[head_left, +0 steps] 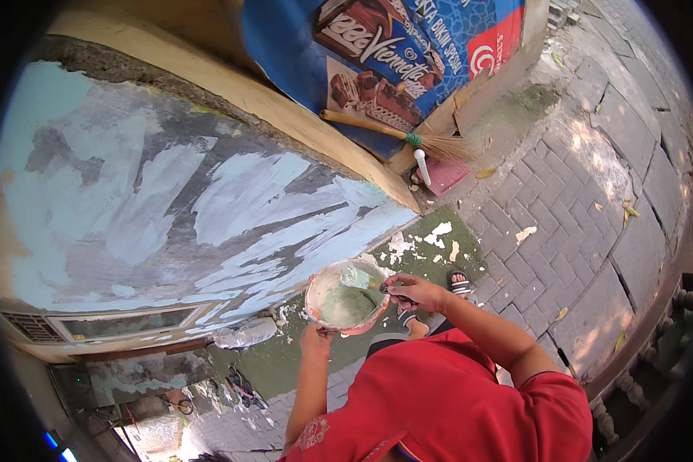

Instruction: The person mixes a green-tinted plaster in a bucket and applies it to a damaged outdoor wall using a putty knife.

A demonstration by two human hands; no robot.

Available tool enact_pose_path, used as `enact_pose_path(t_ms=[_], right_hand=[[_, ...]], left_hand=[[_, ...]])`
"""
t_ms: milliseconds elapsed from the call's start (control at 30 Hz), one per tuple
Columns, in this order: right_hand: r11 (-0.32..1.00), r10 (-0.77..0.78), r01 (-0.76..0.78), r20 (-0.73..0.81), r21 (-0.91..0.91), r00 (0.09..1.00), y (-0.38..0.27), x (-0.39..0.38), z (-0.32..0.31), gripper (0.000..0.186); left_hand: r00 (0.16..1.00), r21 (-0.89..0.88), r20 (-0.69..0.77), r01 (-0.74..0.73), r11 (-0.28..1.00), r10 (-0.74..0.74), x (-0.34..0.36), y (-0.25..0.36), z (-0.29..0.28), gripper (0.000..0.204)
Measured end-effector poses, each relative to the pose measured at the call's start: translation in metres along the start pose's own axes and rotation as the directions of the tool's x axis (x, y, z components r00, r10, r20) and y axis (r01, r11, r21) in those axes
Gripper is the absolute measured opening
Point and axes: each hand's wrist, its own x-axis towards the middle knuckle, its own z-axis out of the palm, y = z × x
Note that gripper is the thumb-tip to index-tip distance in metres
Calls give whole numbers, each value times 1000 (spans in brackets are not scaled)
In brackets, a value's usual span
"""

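Observation:
My left hand (320, 334) grips the lower left rim of an orange bowl (353, 325), which holds pale greenish paste. My right hand (400, 289) is closed on a putty knife (362, 282) with paste on its blade, over the bowl's right side. To the left is a wall (146, 200) with rough strokes of pale blue coating over grey, with a small framed window (127, 325) low in it. My sandalled feet (458, 285) are below the bowl.
Beyond the wall's corner lie a straw broom (439, 145) and a red dustpan (446, 175) beside a blue printed banner (277, 31). Grey paving (547, 208) runs right to a balustrade (624, 400). Flakes litter the green floor (423, 250); loose sandals (242, 385) lie behind.

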Motion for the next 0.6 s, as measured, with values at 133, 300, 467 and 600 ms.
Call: enact_pose_path(t_ms=[133,300,467,600], right_hand=[[1000,26,-26,-10,-8,1000,-12,-2,-2,28],[996,13,-11,18,-89,1000,-25,-2,-8,28],[992,10,-9,6,-122,1000,-30,-4,-14,23],[994,5,-2,24,-111,1000,-27,-3,-16,20]], left_hand=[[997,-52,0,-73,996,73,-14,2,24,24],[986,66,-18,-165,984,166,-20,3,35,22],[987,33,-49,-152,988,153,-14,-3,37,20],[993,-15,-34,-117,993,117,-12,-8,30,26]])
